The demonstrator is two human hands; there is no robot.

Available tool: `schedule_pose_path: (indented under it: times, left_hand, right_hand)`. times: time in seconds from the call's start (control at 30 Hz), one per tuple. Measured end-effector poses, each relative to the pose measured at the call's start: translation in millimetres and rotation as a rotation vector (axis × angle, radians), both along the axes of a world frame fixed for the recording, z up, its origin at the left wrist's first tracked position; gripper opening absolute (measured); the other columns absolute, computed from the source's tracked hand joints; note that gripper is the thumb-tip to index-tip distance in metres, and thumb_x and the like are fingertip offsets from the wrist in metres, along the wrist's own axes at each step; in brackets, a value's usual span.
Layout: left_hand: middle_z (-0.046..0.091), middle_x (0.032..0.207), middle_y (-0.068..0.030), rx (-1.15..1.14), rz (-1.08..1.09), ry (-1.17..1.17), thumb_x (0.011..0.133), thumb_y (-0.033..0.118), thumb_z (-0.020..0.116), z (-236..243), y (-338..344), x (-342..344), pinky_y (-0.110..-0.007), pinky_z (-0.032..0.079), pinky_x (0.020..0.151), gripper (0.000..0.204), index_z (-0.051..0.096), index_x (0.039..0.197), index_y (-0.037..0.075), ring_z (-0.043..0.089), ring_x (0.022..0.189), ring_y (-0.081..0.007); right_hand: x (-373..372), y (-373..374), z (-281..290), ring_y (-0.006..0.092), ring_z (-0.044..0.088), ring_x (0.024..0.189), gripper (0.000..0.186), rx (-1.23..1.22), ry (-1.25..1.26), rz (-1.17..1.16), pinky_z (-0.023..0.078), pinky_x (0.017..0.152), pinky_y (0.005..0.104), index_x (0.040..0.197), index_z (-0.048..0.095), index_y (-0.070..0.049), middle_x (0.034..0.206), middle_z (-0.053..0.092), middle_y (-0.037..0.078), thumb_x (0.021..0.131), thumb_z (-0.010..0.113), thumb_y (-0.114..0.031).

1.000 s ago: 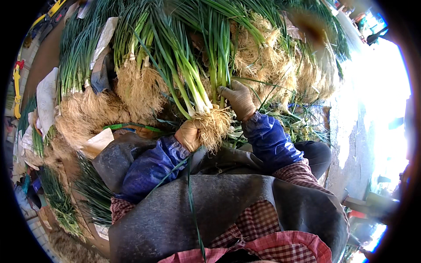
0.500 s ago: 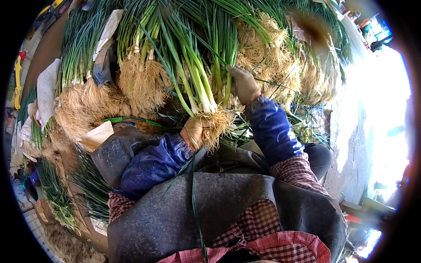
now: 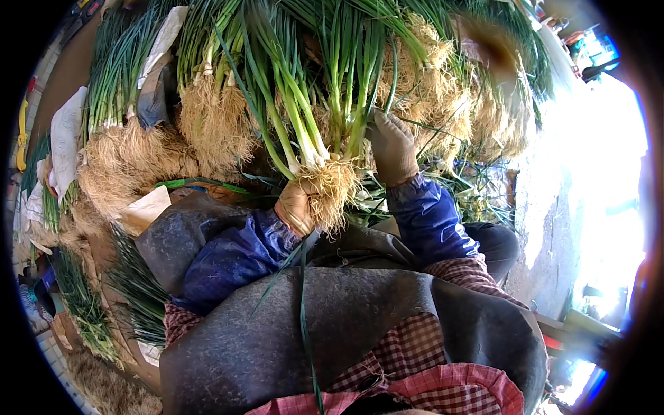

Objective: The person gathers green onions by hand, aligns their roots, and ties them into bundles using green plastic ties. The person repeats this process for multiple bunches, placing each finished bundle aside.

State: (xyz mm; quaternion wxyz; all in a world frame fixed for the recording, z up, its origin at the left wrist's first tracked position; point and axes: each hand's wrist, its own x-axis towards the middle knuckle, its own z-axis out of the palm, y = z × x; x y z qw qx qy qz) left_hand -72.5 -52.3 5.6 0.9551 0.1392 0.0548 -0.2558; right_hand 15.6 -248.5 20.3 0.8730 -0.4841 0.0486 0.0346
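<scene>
My left hand (image 3: 297,206), in a tan glove, is closed around the root end of a bunch of green onions (image 3: 304,131). The white stalk bases stand just above it, and pale stringy roots (image 3: 333,188) spill over the fingers. Green tops fan away from me. To the right of the stalks, my right hand (image 3: 393,146), also gloved, has its fingers curled together. A thin green onion leaf (image 3: 393,66) runs down to its fingertips, which are partly hidden. A dark apron (image 3: 277,311) covers my lap, with a long loose leaf (image 3: 304,325) lying across it.
More green onions with tangled roots (image 3: 214,124) lie in a row at the far side. Loose leaves (image 3: 484,190) are scattered to the right of my hands. At left are white cloth pieces (image 3: 66,138) and a leafy pile (image 3: 86,304). Bright light washes out the right.
My right hand has drawn slightly down toward me and turned, its fingers curling more. The left hand and bunch have shifted a little to the left.
</scene>
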Motion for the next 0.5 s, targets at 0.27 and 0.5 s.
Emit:
schedule_pose_path:
  times: [0.27,0.5]
  left_hand:
    - [0.064,0.118,-0.0156,-0.012,-0.017,0.102,0.088,0.008,0.063,0.8,4.6,1.9,-0.041,0.056,0.091,0.041,0.054,0.127,-0.002,0.065,0.103,-0.0271]
    - [0.065,0.106,-0.0113,0.12,-0.011,0.117,0.093,0.017,0.06,-10.2,8.6,3.4,-0.041,0.058,0.083,0.038,0.054,0.125,-0.001,0.066,0.094,-0.0246]
  right_hand:
    - [-47.0,-10.0,23.0,0.0125,0.056,0.059,0.027,-0.292,0.04,0.51,0.046,0.057,0.0262,0.087,0.069,-0.005,0.075,0.066,0.004,0.09,0.067,-0.032]
    - [-71.8,-18.4,50.1,0.0118,0.065,0.075,0.015,-0.374,-0.274,1.087,0.051,0.066,0.027,0.092,0.072,-0.007,0.079,0.069,0.005,0.087,0.073,-0.021]
